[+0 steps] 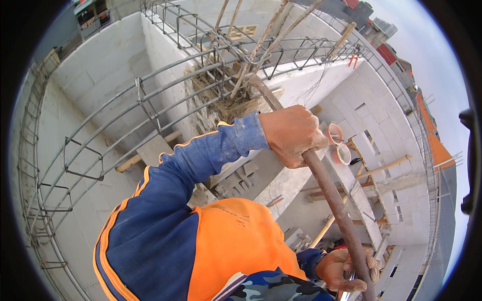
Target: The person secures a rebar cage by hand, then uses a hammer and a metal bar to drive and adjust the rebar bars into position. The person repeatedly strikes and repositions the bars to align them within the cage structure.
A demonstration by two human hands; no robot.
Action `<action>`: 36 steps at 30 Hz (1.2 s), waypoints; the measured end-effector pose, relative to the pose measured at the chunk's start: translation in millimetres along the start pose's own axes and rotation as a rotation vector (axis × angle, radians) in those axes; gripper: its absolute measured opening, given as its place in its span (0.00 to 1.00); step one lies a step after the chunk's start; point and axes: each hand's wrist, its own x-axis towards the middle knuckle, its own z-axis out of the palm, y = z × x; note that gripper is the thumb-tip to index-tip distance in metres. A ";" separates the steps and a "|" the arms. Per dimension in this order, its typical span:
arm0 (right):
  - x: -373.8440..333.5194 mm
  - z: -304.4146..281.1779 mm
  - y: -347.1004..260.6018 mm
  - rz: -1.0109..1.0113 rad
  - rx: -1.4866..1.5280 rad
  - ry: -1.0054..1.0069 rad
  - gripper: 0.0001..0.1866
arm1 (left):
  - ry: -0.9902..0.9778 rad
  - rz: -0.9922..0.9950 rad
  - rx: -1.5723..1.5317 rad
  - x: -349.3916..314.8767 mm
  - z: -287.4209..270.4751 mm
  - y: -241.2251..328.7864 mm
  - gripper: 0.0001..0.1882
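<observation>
A long, dark brown bar (337, 203) runs slantwise from the lower right up to the reinforcing bars. My left hand (293, 136) is closed in a fist around its upper part, with the blue sleeve stretched across from the left. Lower down, near my body, my right hand (346, 270) has its fingers curled around the same bar. The bar's far end meets upright rusty rods (258, 42) where the rebar cages (203, 57) cross, above rough mortar (236, 106). Exactly how it engages the rods I cannot tell.
Pale block walls (113, 60) surround the drop below me. Horizontal rebar cages (145, 98) curve along the left and top. Red-handled pliers (354, 59) hang on the far cage. Two buckets (335, 134) stand lower right, near bamboo poles (386, 166) and a plank (359, 198).
</observation>
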 end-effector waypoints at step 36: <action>123.9 50.9 105.0 0.056 0.626 0.268 0.14 | 0.355 -0.173 0.155 32.0 33.0 -11.0 0.12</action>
